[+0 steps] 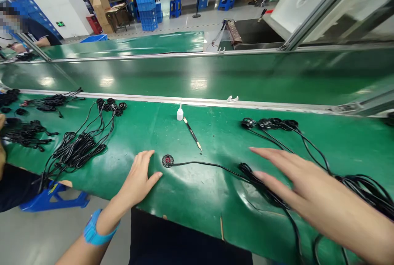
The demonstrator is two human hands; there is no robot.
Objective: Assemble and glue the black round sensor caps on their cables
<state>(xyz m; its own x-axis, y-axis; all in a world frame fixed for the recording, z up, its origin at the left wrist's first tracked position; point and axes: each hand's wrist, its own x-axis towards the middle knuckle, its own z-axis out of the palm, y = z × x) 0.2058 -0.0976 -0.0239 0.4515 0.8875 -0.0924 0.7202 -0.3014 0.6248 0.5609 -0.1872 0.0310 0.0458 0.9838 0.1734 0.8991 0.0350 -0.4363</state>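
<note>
A small round black part with a red middle (168, 161) lies on the green tabletop, joined to a black cable (212, 165) that runs right into a tied bundle (261, 185). Just left of the round part is my left hand (138, 177), fingers stretched, holding nothing, a blue band on its wrist. My right hand (292, 179) hovers over or beside the cable bundle with its fingers apart; whether the thumb touches the bundle I cannot tell. Beyond the cable lie a black-and-white pen-like tool (192, 133) and a small white bottle with a thin nozzle (180, 113).
Coiled cables with round ends (80, 148) lie at left, and more cables (366, 187) at right with their round ends (267, 124) farther back. A metal rail (197, 100) edges the table before a green belt (172, 72). A blue stool (55, 197) stands at lower left, near another person.
</note>
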